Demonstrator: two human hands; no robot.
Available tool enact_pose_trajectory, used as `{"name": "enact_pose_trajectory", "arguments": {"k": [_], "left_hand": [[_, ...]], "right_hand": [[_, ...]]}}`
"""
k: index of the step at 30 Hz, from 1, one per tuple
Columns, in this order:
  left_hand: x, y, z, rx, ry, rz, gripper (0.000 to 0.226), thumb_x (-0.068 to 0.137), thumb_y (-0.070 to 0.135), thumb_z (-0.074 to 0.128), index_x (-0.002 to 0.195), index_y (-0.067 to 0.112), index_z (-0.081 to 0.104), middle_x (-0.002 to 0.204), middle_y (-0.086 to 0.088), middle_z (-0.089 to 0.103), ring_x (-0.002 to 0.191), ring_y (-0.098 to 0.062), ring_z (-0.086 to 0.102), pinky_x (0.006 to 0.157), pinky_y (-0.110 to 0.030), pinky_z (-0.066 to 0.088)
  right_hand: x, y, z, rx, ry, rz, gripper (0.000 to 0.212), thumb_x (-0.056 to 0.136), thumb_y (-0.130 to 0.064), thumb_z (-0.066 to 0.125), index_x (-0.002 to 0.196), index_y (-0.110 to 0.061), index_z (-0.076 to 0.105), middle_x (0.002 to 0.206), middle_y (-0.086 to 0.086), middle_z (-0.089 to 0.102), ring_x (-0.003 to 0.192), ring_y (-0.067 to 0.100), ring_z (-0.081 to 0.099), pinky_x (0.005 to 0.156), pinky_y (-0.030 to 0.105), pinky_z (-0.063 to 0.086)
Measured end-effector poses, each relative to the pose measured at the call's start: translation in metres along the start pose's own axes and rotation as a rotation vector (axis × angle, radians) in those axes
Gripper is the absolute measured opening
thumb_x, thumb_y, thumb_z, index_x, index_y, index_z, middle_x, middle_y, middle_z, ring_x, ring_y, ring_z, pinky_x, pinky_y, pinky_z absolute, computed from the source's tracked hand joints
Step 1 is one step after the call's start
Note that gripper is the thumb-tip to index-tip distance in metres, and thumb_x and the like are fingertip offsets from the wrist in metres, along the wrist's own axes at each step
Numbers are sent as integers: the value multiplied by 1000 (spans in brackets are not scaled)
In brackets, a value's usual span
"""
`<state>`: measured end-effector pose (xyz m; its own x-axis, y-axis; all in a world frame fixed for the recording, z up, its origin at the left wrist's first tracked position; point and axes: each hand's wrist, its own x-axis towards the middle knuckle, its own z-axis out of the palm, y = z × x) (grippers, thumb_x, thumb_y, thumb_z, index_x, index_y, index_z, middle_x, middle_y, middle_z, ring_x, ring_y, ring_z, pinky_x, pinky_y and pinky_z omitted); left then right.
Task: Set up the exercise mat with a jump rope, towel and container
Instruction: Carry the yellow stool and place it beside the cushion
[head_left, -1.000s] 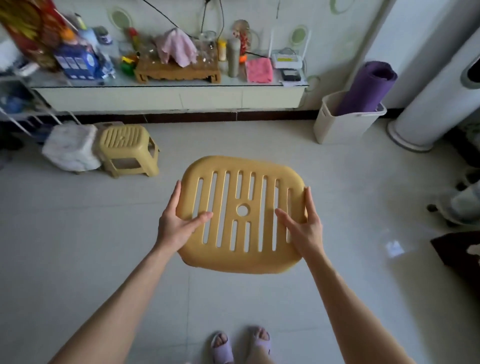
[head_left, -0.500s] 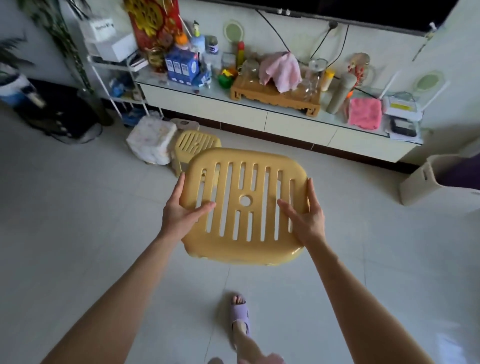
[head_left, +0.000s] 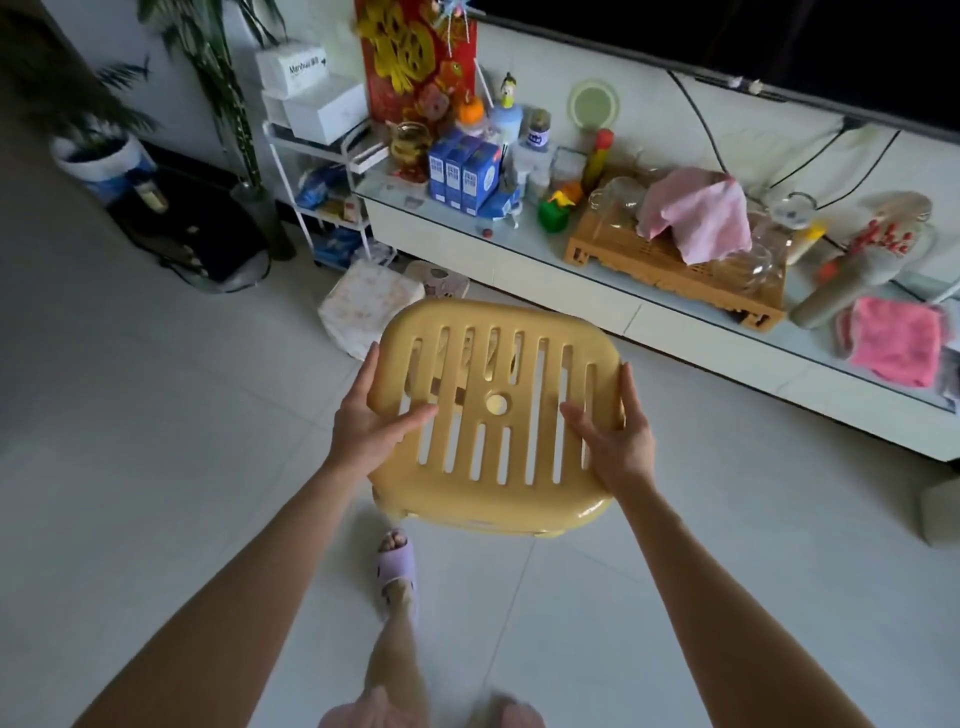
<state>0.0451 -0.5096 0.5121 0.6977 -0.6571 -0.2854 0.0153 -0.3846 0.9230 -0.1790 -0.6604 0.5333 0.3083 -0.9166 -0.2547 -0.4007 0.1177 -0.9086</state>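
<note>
I carry a yellow plastic stool (head_left: 498, 415) with a slotted seat in front of me, above the floor. My left hand (head_left: 371, 423) grips its left edge, thumb lying on the seat. My right hand (head_left: 615, 436) grips its right edge the same way. A pink towel (head_left: 896, 348) lies on the low cabinet (head_left: 571, 291) at the far right. Another pink cloth (head_left: 696, 213) drapes over glassware on a wooden tea tray (head_left: 670, 265). No mat or jump rope is in view.
A second yellow stool shows through the seat slots, beside a white wrapped bundle (head_left: 363, 304) on the floor. A white wire rack (head_left: 322, 197), a potted plant (head_left: 98, 156) and a dark round base (head_left: 192, 244) stand at the left. Pale tiled floor (head_left: 156, 467) spreads around me.
I have turned left and stepped toward the cabinet, carrying the stool along. The white bin with the purple mat has left the view. Both hands keep the same grip.
</note>
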Motion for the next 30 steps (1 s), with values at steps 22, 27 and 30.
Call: {"name": "enact_pose_trajectory", "arguments": {"k": [22,27,30], "left_hand": [[375,-9,-43,175,-201,-92,114,48,62,81,143,51,18,138,8,49,122,-20,52,99,-47,48],[430,-25,-24,168,-224,-114,120,44,62,81,146,44,20,139,9,50,123,-16,51,106,-43,42],[478,-45,-6,180,-251,-123,117,50,57,83,147,42,19,141,7,48,126,-17,49,108,-42,40]], "right_hand": [[270,-33,202,16,135,243,89,80,-33,75,150,-36,20,139,-1,51,106,12,51,101,40,44],[320,-17,219,-17,168,289,91,76,-31,78,149,-36,24,134,-1,56,99,9,52,96,28,42],[364,6,238,-36,178,318,90,77,-30,77,150,-34,24,132,-1,56,98,9,52,98,33,44]]}}
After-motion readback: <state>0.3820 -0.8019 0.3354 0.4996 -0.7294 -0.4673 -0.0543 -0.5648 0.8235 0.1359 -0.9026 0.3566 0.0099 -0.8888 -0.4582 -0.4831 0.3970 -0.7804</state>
